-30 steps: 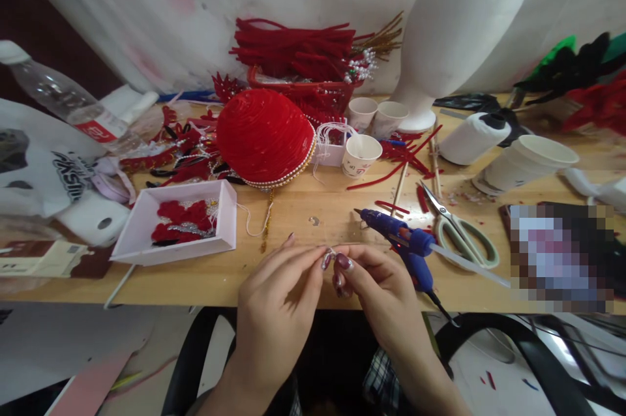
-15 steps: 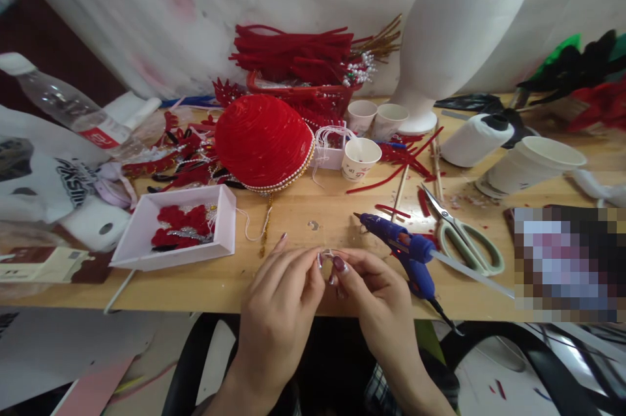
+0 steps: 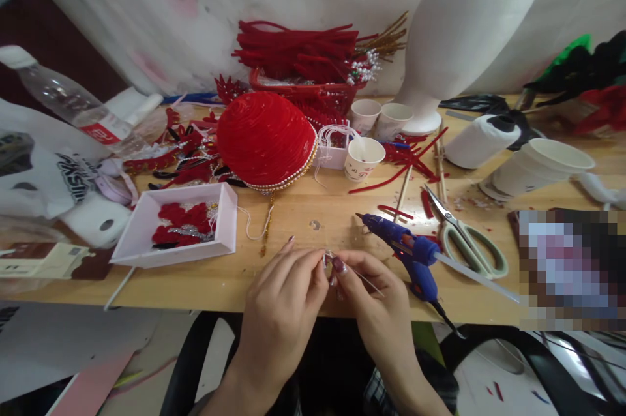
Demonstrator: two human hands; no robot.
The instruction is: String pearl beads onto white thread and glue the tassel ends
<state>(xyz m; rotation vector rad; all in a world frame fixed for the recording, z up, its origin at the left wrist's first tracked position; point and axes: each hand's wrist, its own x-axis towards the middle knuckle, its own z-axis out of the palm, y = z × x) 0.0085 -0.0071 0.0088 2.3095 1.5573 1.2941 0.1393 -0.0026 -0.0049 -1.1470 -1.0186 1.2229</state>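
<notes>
Over the table's front edge, my left hand (image 3: 283, 295) and my right hand (image 3: 381, 302) meet with their fingertips pinched together. Between them is something small and pale, mostly hidden by the fingers. A thin white thread (image 3: 368, 283) runs from the pinch across the fingers of my right hand. To the right lies a blue hot glue gun (image 3: 396, 237) with a clear glue stick in its back. Beyond my left hand sits a red domed cap (image 3: 267, 139) edged with beads. A white box (image 3: 225, 223) at the left holds red fuzzy pieces.
Scissors with pale green handles (image 3: 474, 250) lie beyond the glue gun. Paper cups (image 3: 364, 160), a white thread spool (image 3: 482, 142) and a white foam head (image 3: 464, 31) stand farther back. A red basket (image 3: 332, 98) holds red fuzzy stems. A plastic bottle (image 3: 63, 93) leans at left.
A thin white thread now shows across my right hand's fingers. Both hands stay pinched together in nearly the same place, and the view has shifted slightly.
</notes>
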